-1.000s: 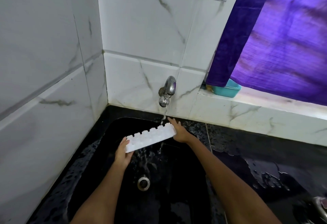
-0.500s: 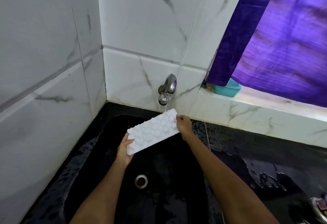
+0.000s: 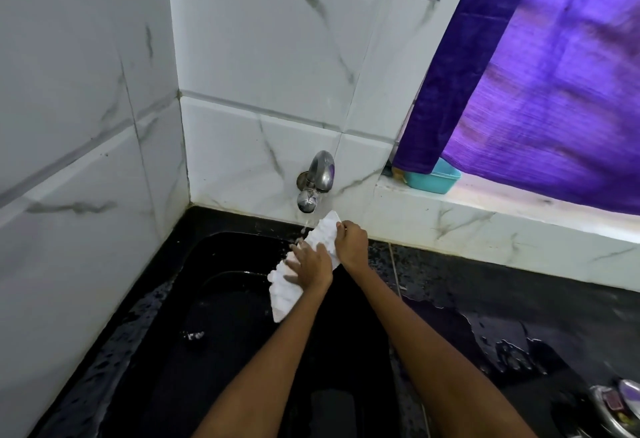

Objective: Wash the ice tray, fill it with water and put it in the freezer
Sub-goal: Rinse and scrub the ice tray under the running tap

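Setting: black sink (image 3: 214,299) in a white marble-tiled corner.
Right grip (image 3: 351,247): closed on the ice tray's far end.
Left grip (image 3: 310,268): pressed flat over the ice tray (image 3: 284,294), bumpy underside up, tilted.
Above the grips: tap (image 3: 313,183), thin stream running.

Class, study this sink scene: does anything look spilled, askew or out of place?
Yes. Water has pooled on the black counter right of the sink, outside the basin. The ice tray is tilted bumpy side up under the running tap, but that suits washing.

One ice tray (image 3: 304,266), two hands, one tap (image 3: 317,181), one sink (image 3: 221,299), one teal tub (image 3: 433,179), one purple curtain (image 3: 540,91).
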The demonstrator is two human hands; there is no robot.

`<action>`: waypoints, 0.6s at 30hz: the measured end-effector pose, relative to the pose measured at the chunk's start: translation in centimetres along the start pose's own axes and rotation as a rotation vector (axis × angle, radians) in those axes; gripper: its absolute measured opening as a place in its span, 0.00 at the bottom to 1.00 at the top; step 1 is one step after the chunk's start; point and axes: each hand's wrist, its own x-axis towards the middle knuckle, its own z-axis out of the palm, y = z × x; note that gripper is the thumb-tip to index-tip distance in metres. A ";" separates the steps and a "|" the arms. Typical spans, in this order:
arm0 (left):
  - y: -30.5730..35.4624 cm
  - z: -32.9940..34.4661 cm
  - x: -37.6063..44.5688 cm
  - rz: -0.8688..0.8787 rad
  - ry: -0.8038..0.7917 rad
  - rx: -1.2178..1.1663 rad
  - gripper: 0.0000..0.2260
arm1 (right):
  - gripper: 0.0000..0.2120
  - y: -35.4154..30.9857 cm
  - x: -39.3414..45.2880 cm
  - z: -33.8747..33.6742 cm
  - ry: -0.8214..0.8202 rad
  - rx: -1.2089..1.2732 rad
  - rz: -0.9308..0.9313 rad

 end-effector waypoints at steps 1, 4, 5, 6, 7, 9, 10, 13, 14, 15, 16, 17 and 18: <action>0.2 0.4 0.3 0.049 -0.022 0.058 0.25 | 0.15 0.5 -0.2 -0.2 0.027 0.030 0.017; -0.2 0.2 1.9 0.142 -0.079 0.094 0.23 | 0.16 1.5 -0.7 -0.6 0.088 0.111 0.037; -0.4 -0.1 2.3 0.166 -0.083 0.055 0.23 | 0.16 1.5 -0.9 -0.7 0.092 0.124 0.008; -0.6 -0.4 2.6 0.189 -0.072 0.029 0.23 | 0.16 1.3 -1.0 -0.8 0.091 0.137 -0.027; -1.0 -0.9 3.0 0.204 -0.038 0.022 0.22 | 0.15 1.0 -1.1 -0.9 0.089 0.155 -0.058; -1.9 -2.2 3.9 0.188 0.057 0.046 0.22 | 0.15 0.6 -1.0 -1.4 0.093 0.212 -0.090; -2.6 -3.0 4.5 0.144 0.087 0.059 0.22 | 0.16 0.5 -0.9 -1.6 0.093 0.240 -0.099; -4.8 -4.8 5.6 -0.060 0.118 -0.123 0.25 | 0.16 0.4 -0.4 -1.8 0.062 0.290 -0.121; -5.4 -5.3 5.6 -0.098 0.125 -0.183 0.28 | 0.16 0.4 -0.2 -1.8 0.057 0.301 -0.122; -5.9 -5.7 5.5 -0.142 0.130 -0.239 0.30 | 0.16 0.6 0.0 -1.8 0.057 0.316 -0.113; -6.5 -6.2 5.4 -0.200 0.140 -0.311 0.32 | 0.16 0.9 0.1 -1.7 0.059 0.338 -0.094; -6.9 -6.7 5.0 -0.267 0.127 -0.424 0.33 | 0.17 1.4 0.2 -1.6 0.059 0.362 -0.073; -7.3 -7.3 4.7 -0.328 0.099 -0.546 0.33 | 0.17 2.0 0.2 -1.4 0.053 0.382 -0.053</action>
